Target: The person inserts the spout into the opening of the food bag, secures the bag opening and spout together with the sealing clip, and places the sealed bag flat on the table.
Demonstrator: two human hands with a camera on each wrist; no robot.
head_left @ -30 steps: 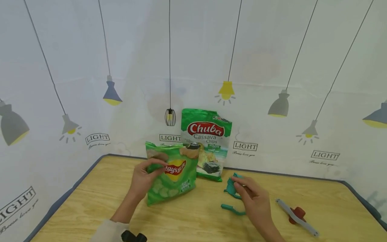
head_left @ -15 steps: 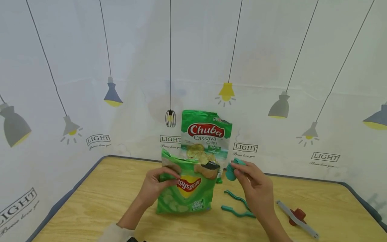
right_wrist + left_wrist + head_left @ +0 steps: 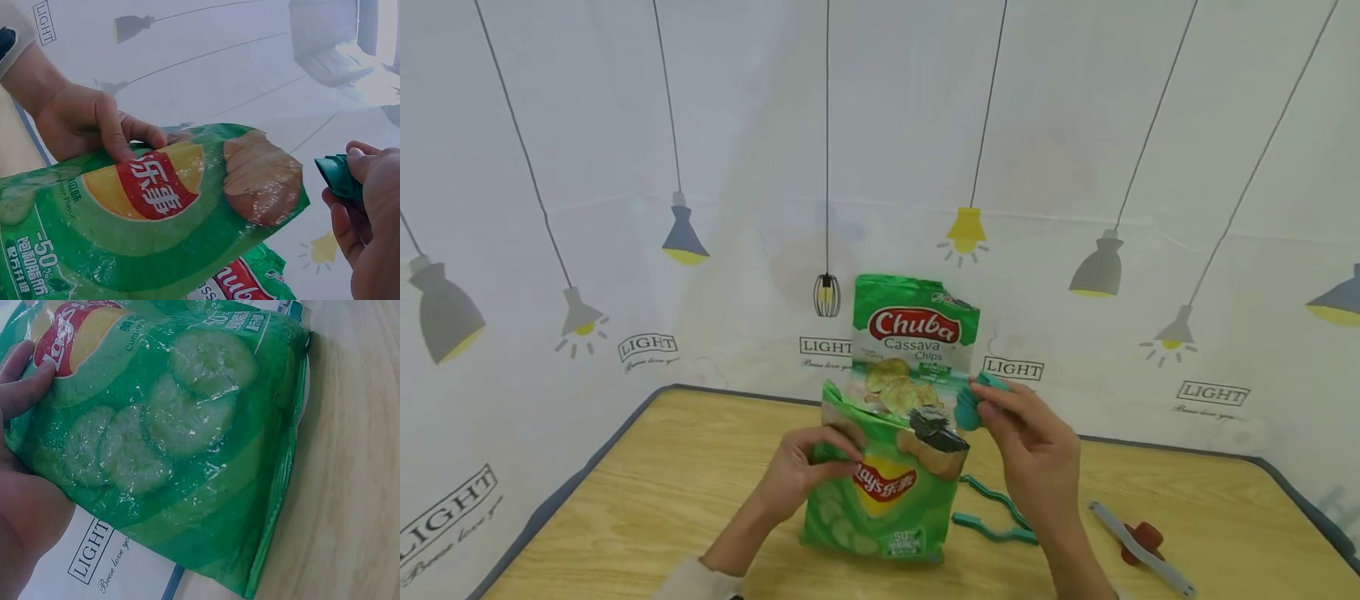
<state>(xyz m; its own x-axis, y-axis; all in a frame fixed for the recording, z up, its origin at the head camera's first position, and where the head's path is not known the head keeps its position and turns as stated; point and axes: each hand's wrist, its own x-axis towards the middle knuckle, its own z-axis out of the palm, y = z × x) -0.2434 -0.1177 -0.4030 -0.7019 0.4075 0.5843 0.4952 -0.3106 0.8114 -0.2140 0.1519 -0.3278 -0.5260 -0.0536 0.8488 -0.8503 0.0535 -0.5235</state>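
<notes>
My left hand [image 3: 797, 475] pinches the left side of a green Lay's chip bag [image 3: 850, 521], thumb and fingers beside the logo. The bag stands nearly upright low over the wooden table, its upper edge uneven at the right corner. Its printed cucumber slices [image 3: 187, 412] fill the left wrist view. Beside the bag's upper right corner, my right hand [image 3: 1041, 450] pinches a small teal clip [image 3: 967, 410] between thumb and fingers. The right wrist view shows that teal clip [image 3: 337, 175] a short gap away from the bag; my fingers partly hide it.
A green and white Chuba cassava chip bag [image 3: 913, 329] stands behind, against the lamp-print backdrop [image 3: 760, 208]. Teal wavy sticks [image 3: 988, 529] lie under my right forearm. Farther right on the table [image 3: 647, 492] lies a grey stick [image 3: 1172, 575] over a red clip [image 3: 1150, 535].
My right hand has lifted the teal clip off the table, up and slightly left. My left hand has brought the Lay's bag right and nearer, now overlapping the Chuba bag's lower part.
</notes>
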